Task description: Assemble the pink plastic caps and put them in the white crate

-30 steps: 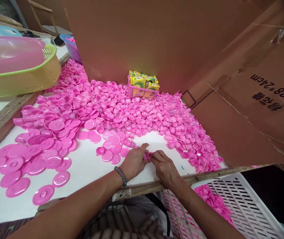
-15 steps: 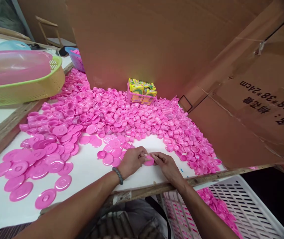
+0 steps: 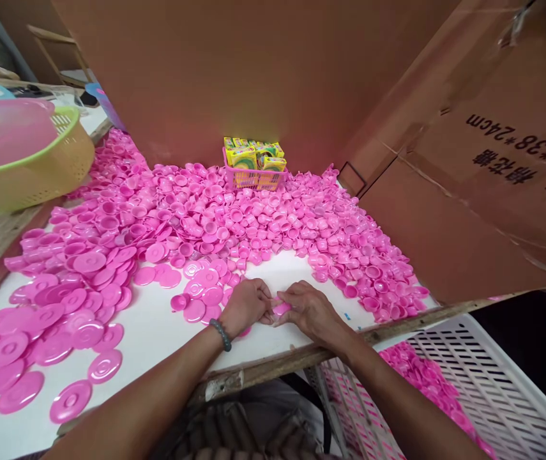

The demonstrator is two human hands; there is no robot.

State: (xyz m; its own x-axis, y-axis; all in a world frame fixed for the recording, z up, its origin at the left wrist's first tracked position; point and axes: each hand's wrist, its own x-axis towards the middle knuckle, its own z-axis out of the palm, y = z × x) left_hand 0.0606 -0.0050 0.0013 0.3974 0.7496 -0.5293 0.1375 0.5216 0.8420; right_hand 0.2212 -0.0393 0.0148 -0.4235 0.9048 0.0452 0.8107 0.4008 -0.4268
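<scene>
Left grip (image 3: pixel 250 303) and right grip (image 3: pixel 309 310) both pinching small pink piece (image 3: pixel 281 309) between them, bench (image 3: pixel 292 267) below, pink cups (image 3: pixel 301 223) beyond; probably light, stiff, slick plastic, best taken by opposite edges.

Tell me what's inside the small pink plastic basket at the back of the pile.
The small pink plastic basket holds yellow-and-green printed packs, some rising above its rim. Its floor, and anything beneath the upper packs, is covered, so I can't tell.

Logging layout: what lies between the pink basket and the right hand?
In the head view, pink cups, then a strip of white tabletop.
</scene>
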